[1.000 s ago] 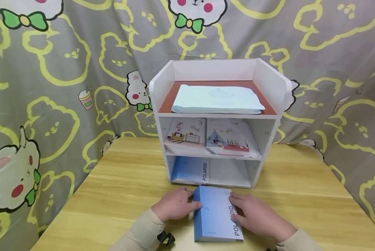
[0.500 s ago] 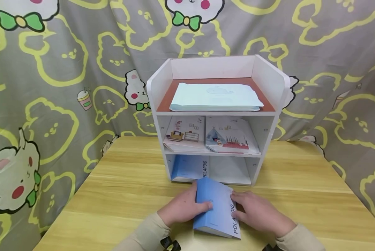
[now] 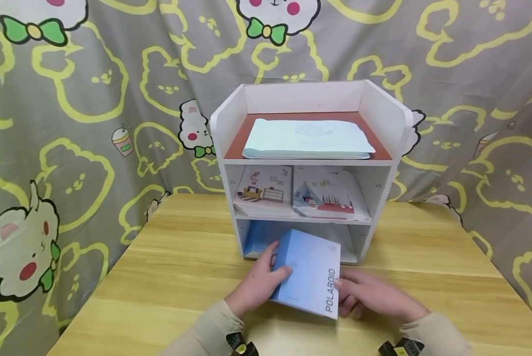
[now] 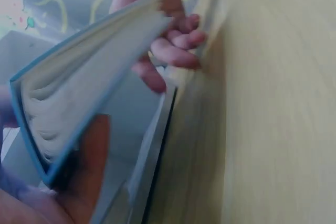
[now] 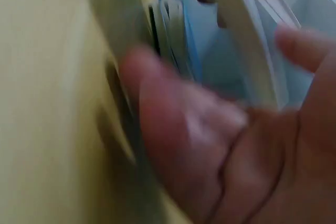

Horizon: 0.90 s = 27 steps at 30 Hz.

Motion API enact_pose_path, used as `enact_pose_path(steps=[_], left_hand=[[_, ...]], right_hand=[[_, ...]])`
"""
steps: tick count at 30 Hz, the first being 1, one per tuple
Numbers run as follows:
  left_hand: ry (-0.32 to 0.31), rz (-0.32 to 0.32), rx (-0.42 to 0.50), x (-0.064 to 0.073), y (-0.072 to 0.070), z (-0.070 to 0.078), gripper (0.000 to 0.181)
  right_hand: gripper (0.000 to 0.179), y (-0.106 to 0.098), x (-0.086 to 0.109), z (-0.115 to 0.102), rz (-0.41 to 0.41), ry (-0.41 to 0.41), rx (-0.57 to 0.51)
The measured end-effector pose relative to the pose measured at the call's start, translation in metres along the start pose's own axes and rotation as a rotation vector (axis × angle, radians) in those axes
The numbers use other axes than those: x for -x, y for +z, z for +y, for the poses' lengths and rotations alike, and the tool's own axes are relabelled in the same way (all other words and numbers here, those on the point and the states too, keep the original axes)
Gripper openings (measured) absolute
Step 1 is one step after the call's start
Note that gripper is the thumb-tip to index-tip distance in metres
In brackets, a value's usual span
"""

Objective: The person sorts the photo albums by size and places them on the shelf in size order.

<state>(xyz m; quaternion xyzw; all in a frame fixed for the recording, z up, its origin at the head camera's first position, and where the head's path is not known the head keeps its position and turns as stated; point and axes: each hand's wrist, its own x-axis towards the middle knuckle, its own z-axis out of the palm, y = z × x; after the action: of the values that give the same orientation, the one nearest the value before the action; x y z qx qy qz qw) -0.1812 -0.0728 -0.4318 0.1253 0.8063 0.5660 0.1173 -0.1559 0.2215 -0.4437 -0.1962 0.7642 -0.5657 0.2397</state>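
A thick blue-to-white photo album (image 3: pixel 308 272) marked POLAROID is held tilted above the table, in front of the shelf's lowest tier. My left hand (image 3: pixel 257 284) grips its spine side, thumb on the front cover and fingers round the back. In the left wrist view the album's page edges (image 4: pixel 79 77) show between its covers. My right hand (image 3: pixel 377 294) is at the album's right edge, its thumb near the cover and its other fingers loosely bent below. The right wrist view is blurred, with thumb and fingers spread apart around the album's edge.
A white three-tier shelf (image 3: pixel 383 198) stands on the wooden table (image 3: pixel 181 257). Its top holds a pale packet (image 3: pixel 308 138); the middle tier holds two illustrated albums (image 3: pixel 266 190). Another blue album (image 3: pixel 258 237) lies at the lowest tier's left. A patterned curtain (image 3: pixel 150 99) hangs behind.
The album has risen off the table and tilted, moving toward the lowest tier. My left hand has gone from resting beside it to gripping its spine. My right hand has slid to its edge.
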Motion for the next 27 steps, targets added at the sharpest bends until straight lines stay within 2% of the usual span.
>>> enact_pose_path(steps=[2, 3, 5, 6, 8, 11, 14, 17, 19, 23, 27], left_hand=[[-0.011, 0.003, 0.025, -0.001, 0.000, 0.002, 0.082], [-0.011, -0.005, 0.027, -0.001, 0.001, 0.003, 0.083], [-0.015, -0.042, 0.013, -0.001, 0.002, 0.004, 0.084], [-0.021, -0.067, 0.006, -0.001, 0.002, 0.005, 0.085], [-0.034, -0.127, -0.004, 0.000, 0.004, 0.006, 0.087], [-0.047, -0.212, -0.036, 0.001, 0.009, 0.008, 0.089], [-0.022, -0.257, -0.117, -0.001, 0.015, 0.009, 0.090], [0.019, -0.278, -0.189, -0.003, 0.023, 0.012, 0.089], [0.040, -0.291, -0.241, -0.006, 0.028, 0.013, 0.089], [0.047, -0.309, -0.313, -0.012, 0.038, 0.013, 0.088], [0.024, -0.277, -0.305, -0.022, 0.042, 0.007, 0.091]], right_hand=[[0.039, 0.003, -0.002, 0.002, -0.133, -0.033, -0.117], [0.036, 0.005, -0.003, 0.003, -0.175, -0.045, -0.175], [0.034, 0.005, -0.005, 0.004, -0.207, -0.080, -0.256], [0.033, 0.004, -0.005, 0.005, -0.193, -0.095, -0.277], [0.034, 0.001, -0.005, 0.006, -0.128, -0.116, -0.288], [0.038, -0.007, -0.004, 0.009, -0.006, -0.098, -0.245], [0.043, -0.014, -0.005, 0.012, 0.149, -0.012, -0.215], [0.049, -0.019, -0.005, 0.014, 0.314, 0.090, -0.202], [0.050, -0.022, -0.005, 0.014, 0.397, 0.131, -0.215], [0.052, -0.027, -0.004, 0.014, 0.457, 0.160, -0.182], [0.052, -0.031, -0.004, 0.013, 0.423, 0.133, -0.128]])
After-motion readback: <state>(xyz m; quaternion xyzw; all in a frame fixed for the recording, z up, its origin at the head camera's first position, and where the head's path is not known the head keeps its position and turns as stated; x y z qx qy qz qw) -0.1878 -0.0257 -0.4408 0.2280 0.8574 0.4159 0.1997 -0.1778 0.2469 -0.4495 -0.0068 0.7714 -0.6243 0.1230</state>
